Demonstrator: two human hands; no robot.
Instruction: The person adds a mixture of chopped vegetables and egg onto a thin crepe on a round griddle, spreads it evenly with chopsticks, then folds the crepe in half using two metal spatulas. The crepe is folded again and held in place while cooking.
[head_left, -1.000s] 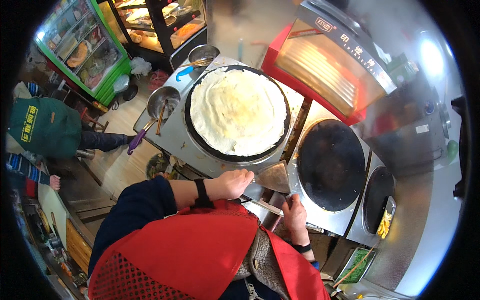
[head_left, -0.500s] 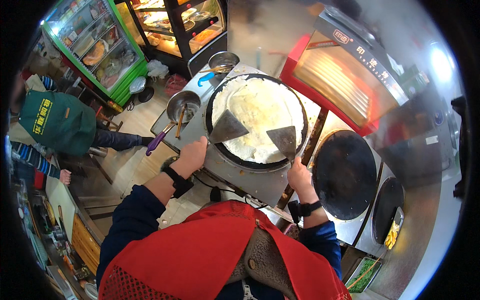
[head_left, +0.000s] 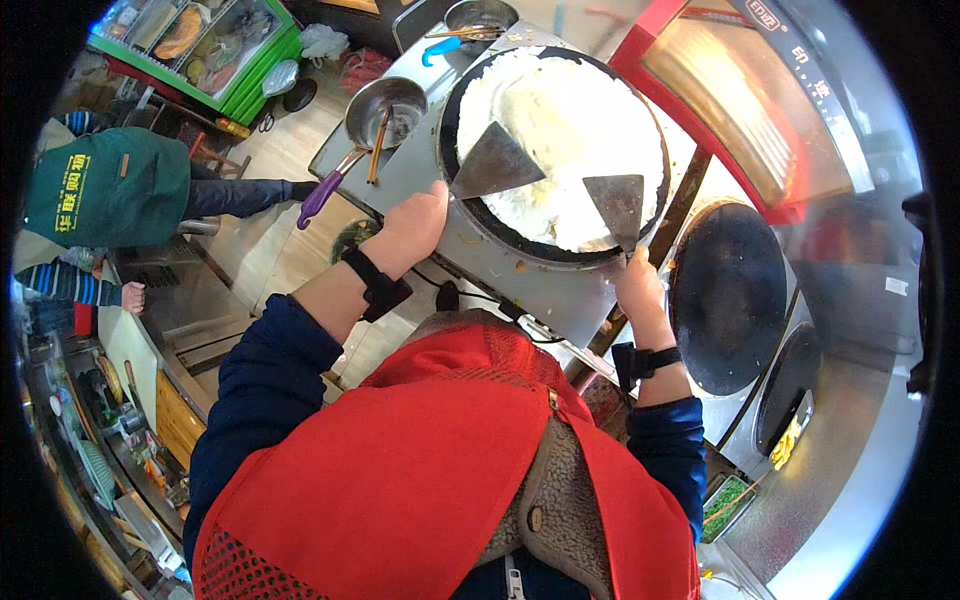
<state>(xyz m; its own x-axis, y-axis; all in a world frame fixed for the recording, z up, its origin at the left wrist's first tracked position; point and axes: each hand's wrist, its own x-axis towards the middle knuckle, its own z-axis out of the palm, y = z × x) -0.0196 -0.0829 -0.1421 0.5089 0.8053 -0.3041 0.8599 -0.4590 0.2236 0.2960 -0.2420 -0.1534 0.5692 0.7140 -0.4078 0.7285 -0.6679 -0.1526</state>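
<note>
A pale, thin crepe [head_left: 555,105] is spread over a round black griddle [head_left: 449,135], covering most of it. My left hand [head_left: 414,228] is closed around the handle of a flat metal spatula [head_left: 497,163], whose wide blade lies over the crepe's near left part. On the near right, my right hand [head_left: 640,288] grips a second metal spatula [head_left: 618,205], its blade over the crepe's near right edge. Both hands stay outside the griddle's near rim. Whether the blades reach under the crepe anywhere, I cannot tell.
Left of the griddle stands a metal pan [head_left: 386,112] with a purple handle and chopsticks; another metal bowl [head_left: 480,18] is behind it. A red-framed heated case [head_left: 720,90] and a second black griddle [head_left: 728,300] are on the right. A person in a green apron [head_left: 110,187] stands left.
My view has tipped downward, so the counter sits higher in the picture. Both spatulas keep nearly the same places over the crepe, still in my hands.
</note>
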